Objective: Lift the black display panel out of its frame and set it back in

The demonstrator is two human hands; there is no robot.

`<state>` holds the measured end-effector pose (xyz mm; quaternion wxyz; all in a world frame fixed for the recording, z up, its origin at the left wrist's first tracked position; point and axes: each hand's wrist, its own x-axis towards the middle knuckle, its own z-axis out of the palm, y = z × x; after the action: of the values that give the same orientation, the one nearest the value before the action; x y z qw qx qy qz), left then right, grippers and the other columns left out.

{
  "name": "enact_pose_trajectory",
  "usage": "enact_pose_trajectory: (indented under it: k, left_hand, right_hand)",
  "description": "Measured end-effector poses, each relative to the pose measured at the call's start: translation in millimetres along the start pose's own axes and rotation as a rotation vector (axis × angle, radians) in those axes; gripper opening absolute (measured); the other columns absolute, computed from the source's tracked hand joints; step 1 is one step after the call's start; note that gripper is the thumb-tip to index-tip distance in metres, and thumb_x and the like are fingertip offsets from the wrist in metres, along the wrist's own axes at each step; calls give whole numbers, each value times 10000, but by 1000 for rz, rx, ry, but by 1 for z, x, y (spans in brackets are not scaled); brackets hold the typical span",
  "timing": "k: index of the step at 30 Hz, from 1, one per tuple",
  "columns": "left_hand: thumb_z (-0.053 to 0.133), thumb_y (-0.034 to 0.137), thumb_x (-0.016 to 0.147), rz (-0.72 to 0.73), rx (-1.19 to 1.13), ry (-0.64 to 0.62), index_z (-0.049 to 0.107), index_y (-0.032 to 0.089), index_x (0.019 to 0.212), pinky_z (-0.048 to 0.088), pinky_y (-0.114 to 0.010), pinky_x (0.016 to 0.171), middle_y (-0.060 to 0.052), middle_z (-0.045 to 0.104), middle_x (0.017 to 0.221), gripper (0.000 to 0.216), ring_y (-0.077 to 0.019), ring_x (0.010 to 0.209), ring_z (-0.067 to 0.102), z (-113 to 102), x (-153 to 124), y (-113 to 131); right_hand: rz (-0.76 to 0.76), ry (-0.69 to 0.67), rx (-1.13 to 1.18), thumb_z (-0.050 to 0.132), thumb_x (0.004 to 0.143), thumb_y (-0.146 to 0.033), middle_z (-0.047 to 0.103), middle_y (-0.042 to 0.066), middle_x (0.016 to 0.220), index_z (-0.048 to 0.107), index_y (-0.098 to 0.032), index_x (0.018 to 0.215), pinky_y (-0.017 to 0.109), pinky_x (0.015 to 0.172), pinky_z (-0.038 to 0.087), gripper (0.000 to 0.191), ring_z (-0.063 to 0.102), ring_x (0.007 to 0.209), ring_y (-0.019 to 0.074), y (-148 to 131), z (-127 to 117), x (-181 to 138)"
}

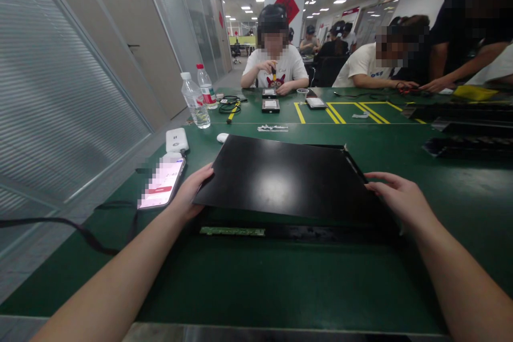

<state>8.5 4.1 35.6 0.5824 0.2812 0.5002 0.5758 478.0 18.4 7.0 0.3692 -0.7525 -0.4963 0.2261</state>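
Observation:
A flat black cover panel (276, 176) with a glossy reflection lies tilted over a shallow black casing (304, 233), its near edge raised above it. Along the casing's front a green circuit board strip (232, 231) shows. My left hand (194, 189) is closed on the panel's left edge, thumb hidden in part. At the right edge, the fingers of my right hand (395, 192) press against the panel and the casing's side wall; exactly where the fingertips grip is hard to see. Most of the casing's inside is hidden beneath the panel.
Left of my hands are a lit phone (164, 181), a white power bank (177, 140) and two bottles (196, 101). A white mouse (222, 138) sits behind the panel. Black metal parts (460, 144) lie at right. Across the green table a person (274, 64) handles drives (270, 105).

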Motion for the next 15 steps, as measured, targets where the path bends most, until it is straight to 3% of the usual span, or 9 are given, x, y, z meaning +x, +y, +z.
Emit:
enact_pose_trajectory:
  k: [6,15]
  left_hand:
    - [753,131,779,17,23,-33,835,138,1094,531,-253,508,-77,835,849,326,-205,571,713,0,-1,-1]
    - [751,135,785,-15,75,16,824,155,1194,543,-285,528,-114,850,974,417,-243,616,740,-2,1,0]
  right_hand:
    - [-32,9,-124,688,732,-444,817,52,855,858,-277,1024,375,645,477,377,722,764,271,2,-2,2]
    - [-61,-15,-208,656,796,-440,817,44,868,852,-292,999,382,672,480,318,721,770,269,-3,-1,-1]
